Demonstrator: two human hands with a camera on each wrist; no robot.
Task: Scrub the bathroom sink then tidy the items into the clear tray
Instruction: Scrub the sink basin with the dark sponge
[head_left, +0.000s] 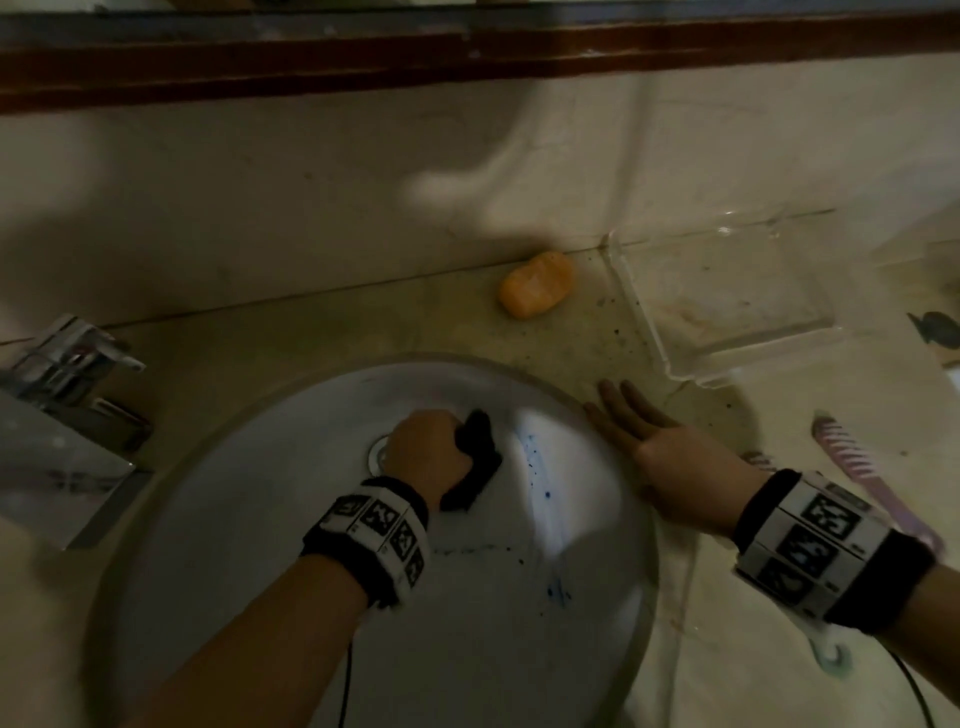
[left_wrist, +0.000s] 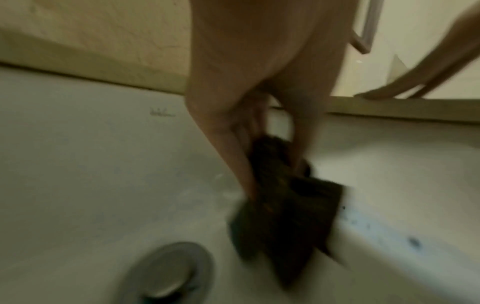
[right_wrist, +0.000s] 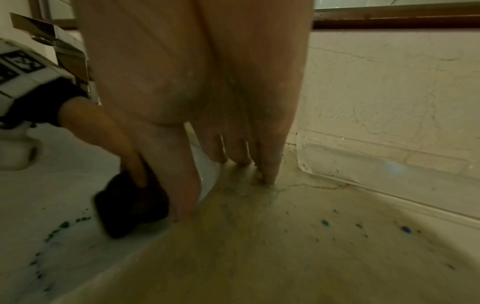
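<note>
Left hand (head_left: 421, 441) is curled tight, knuckles up, forearm reaching in from the lower left. Right hand (head_left: 660, 457) lies flat, fingers (right_wrist: 270, 164) straight and pressed down together, thumb spread, both wrists banded.

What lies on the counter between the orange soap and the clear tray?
Only bare, speckled counter separates the soap from the tray, in the head view.

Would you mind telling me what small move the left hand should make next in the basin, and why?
Probably sweep the dark scrub pad rightward: the left hand holds it by the drain, while blue specks lie just right of it on the sink wall.
</note>
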